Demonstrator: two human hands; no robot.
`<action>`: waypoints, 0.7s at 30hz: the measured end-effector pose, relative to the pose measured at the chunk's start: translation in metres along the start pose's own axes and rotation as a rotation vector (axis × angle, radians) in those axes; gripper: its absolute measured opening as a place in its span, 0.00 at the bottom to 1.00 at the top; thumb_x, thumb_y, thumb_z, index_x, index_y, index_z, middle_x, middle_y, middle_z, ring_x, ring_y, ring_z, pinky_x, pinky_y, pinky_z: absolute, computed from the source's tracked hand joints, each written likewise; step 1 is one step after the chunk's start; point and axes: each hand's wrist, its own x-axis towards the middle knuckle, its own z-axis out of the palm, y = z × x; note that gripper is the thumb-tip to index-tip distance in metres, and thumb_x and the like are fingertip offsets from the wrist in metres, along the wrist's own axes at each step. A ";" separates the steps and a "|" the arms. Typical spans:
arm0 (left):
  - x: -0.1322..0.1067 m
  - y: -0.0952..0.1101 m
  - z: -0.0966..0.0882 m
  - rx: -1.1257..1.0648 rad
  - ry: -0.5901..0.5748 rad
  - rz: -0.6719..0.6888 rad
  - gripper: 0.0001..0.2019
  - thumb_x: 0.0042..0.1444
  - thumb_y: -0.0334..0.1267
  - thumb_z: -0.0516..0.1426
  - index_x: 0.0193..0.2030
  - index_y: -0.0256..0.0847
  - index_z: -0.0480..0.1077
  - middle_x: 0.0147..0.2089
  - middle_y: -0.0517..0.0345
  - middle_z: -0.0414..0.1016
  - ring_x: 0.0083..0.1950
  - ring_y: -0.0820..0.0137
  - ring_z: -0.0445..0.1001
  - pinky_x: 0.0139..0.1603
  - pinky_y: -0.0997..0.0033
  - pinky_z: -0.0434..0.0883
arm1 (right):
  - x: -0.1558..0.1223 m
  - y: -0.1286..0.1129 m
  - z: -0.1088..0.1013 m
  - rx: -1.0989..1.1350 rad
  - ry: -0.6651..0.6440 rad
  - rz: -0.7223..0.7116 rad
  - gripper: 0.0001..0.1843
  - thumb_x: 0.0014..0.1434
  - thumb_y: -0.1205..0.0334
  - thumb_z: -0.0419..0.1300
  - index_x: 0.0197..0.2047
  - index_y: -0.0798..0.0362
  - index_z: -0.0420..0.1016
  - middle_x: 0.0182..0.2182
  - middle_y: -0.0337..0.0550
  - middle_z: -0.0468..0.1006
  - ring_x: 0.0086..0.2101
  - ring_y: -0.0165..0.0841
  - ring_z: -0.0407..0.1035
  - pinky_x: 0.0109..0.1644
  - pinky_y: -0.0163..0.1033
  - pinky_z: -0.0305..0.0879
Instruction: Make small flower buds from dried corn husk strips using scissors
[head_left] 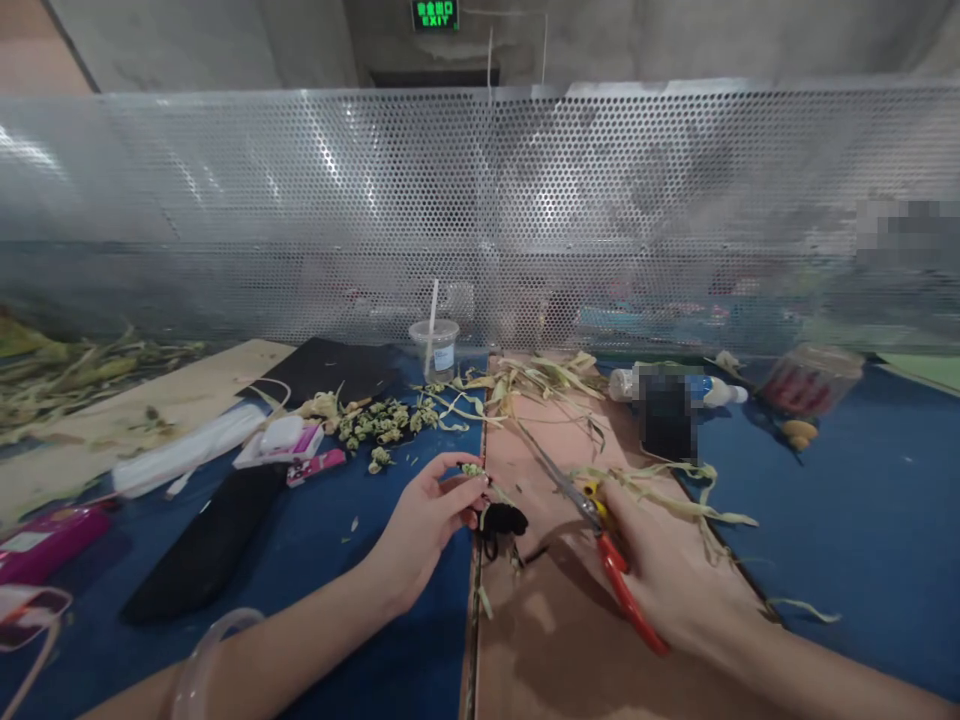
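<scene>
My left hand (pixel 431 525) is closed, thumb and fingers pinching a small pale-green knotted piece (pixel 471 468). Just below those fingertips lies a bunched black cord-like thing (pixel 504 518) on the brown board (pixel 559 650). My right hand (pixel 660 560) wraps round a pair of long-nosed pliers (pixel 616 570) with red and yellow handles. Their slim metal jaws point up and left, apart from the left hand. Dry husk-like strips (pixel 551 378) lie on the board's far end, and more (pixel 660 482) are beside the right hand.
A heap of small green knotted pieces (pixel 386 425) lies left of centre. Behind it stands a plastic cup (pixel 435 350) with a straw. A black pouch (pixel 210 545) rests at left; a bottle (pixel 724 391) and tilted clear jar (pixel 814 380) are at right. A perforated metal screen (pixel 420 180) crosses the back.
</scene>
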 end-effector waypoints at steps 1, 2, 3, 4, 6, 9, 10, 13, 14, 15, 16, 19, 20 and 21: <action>0.001 0.000 -0.001 -0.028 0.011 -0.025 0.11 0.46 0.36 0.61 0.37 0.41 0.67 0.29 0.61 0.71 0.28 0.77 0.66 0.29 0.78 0.62 | 0.000 0.005 0.001 -0.017 -0.012 0.009 0.08 0.52 0.56 0.54 0.30 0.49 0.58 0.26 0.38 0.68 0.26 0.33 0.62 0.30 0.36 0.58; 0.002 -0.001 -0.002 -0.052 0.023 -0.043 0.12 0.46 0.37 0.61 0.38 0.41 0.67 0.30 0.61 0.70 0.28 0.78 0.66 0.29 0.77 0.62 | 0.001 0.010 0.002 -0.042 -0.027 0.009 0.08 0.52 0.56 0.54 0.31 0.49 0.58 0.26 0.38 0.68 0.26 0.33 0.62 0.30 0.36 0.57; 0.004 -0.002 -0.003 -0.070 0.033 -0.057 0.12 0.46 0.37 0.61 0.38 0.42 0.66 0.30 0.62 0.70 0.28 0.78 0.66 0.29 0.77 0.62 | 0.001 0.015 0.003 -0.071 -0.036 -0.004 0.08 0.52 0.56 0.54 0.30 0.49 0.58 0.26 0.39 0.68 0.26 0.34 0.62 0.31 0.36 0.57; 0.005 -0.002 -0.004 -0.079 0.041 -0.066 0.13 0.46 0.37 0.61 0.39 0.42 0.66 0.29 0.62 0.69 0.28 0.78 0.66 0.29 0.77 0.62 | 0.002 0.019 0.003 -0.109 -0.039 -0.025 0.08 0.52 0.56 0.54 0.29 0.49 0.57 0.25 0.39 0.68 0.26 0.34 0.62 0.31 0.37 0.57; 0.006 -0.004 -0.005 -0.082 0.050 -0.073 0.14 0.46 0.37 0.61 0.40 0.41 0.66 0.29 0.62 0.68 0.27 0.79 0.65 0.29 0.78 0.62 | 0.003 0.025 0.004 -0.195 -0.040 -0.078 0.09 0.52 0.56 0.54 0.28 0.49 0.57 0.25 0.41 0.69 0.27 0.36 0.62 0.32 0.38 0.56; 0.008 -0.007 -0.007 -0.074 0.049 -0.092 0.12 0.46 0.37 0.62 0.37 0.38 0.67 0.30 0.61 0.68 0.27 0.79 0.64 0.28 0.78 0.61 | 0.004 0.029 0.005 -0.292 -0.020 -0.143 0.09 0.52 0.55 0.53 0.28 0.49 0.58 0.26 0.42 0.69 0.27 0.37 0.63 0.32 0.39 0.54; 0.007 -0.008 -0.007 -0.077 0.046 -0.108 0.11 0.46 0.37 0.62 0.35 0.37 0.68 0.30 0.61 0.68 0.28 0.79 0.64 0.29 0.78 0.62 | 0.005 0.029 0.005 -0.309 -0.016 -0.152 0.09 0.53 0.55 0.53 0.28 0.49 0.58 0.26 0.43 0.69 0.27 0.37 0.63 0.32 0.38 0.54; 0.007 -0.008 -0.006 -0.097 0.057 -0.175 0.09 0.45 0.36 0.62 0.31 0.36 0.67 0.29 0.60 0.67 0.28 0.79 0.64 0.30 0.78 0.62 | 0.006 0.027 0.006 -0.342 -0.026 -0.157 0.09 0.54 0.53 0.52 0.28 0.49 0.59 0.26 0.42 0.69 0.27 0.37 0.62 0.32 0.38 0.52; 0.007 -0.007 -0.006 -0.102 0.065 -0.195 0.09 0.45 0.36 0.62 0.30 0.36 0.67 0.29 0.60 0.66 0.28 0.79 0.64 0.30 0.78 0.62 | 0.006 0.027 0.006 -0.350 -0.033 -0.157 0.09 0.53 0.53 0.52 0.29 0.49 0.60 0.26 0.42 0.69 0.28 0.37 0.62 0.32 0.38 0.52; 0.006 -0.007 -0.006 -0.105 0.072 -0.208 0.09 0.45 0.36 0.62 0.30 0.36 0.67 0.29 0.60 0.66 0.28 0.79 0.64 0.29 0.78 0.62 | 0.007 0.026 0.006 -0.356 -0.044 -0.159 0.09 0.53 0.53 0.52 0.29 0.49 0.60 0.26 0.42 0.69 0.28 0.38 0.62 0.33 0.39 0.51; 0.007 -0.007 -0.005 -0.105 0.077 -0.216 0.09 0.45 0.36 0.62 0.30 0.36 0.67 0.29 0.60 0.67 0.28 0.79 0.64 0.29 0.78 0.62 | 0.007 0.026 0.007 -0.363 -0.051 -0.163 0.09 0.52 0.53 0.53 0.30 0.49 0.61 0.27 0.42 0.69 0.29 0.38 0.62 0.33 0.39 0.51; 0.007 -0.007 -0.006 -0.102 0.093 -0.212 0.09 0.45 0.37 0.62 0.31 0.36 0.67 0.29 0.60 0.66 0.28 0.79 0.63 0.29 0.79 0.62 | 0.006 0.028 0.009 -0.379 -0.066 -0.158 0.07 0.50 0.55 0.54 0.31 0.48 0.62 0.27 0.41 0.69 0.29 0.39 0.62 0.34 0.40 0.50; 0.007 -0.007 -0.006 -0.102 0.106 -0.205 0.09 0.45 0.37 0.62 0.31 0.36 0.67 0.28 0.61 0.66 0.27 0.80 0.63 0.29 0.79 0.62 | 0.005 0.030 0.010 -0.384 -0.064 -0.151 0.07 0.50 0.55 0.54 0.31 0.48 0.62 0.27 0.41 0.70 0.29 0.39 0.62 0.33 0.40 0.50; 0.007 -0.007 -0.007 -0.104 0.118 -0.200 0.09 0.45 0.37 0.62 0.31 0.36 0.67 0.28 0.62 0.65 0.27 0.80 0.63 0.29 0.79 0.62 | 0.005 0.031 0.011 -0.390 -0.056 -0.141 0.07 0.50 0.55 0.54 0.30 0.48 0.62 0.27 0.42 0.70 0.29 0.39 0.61 0.33 0.40 0.49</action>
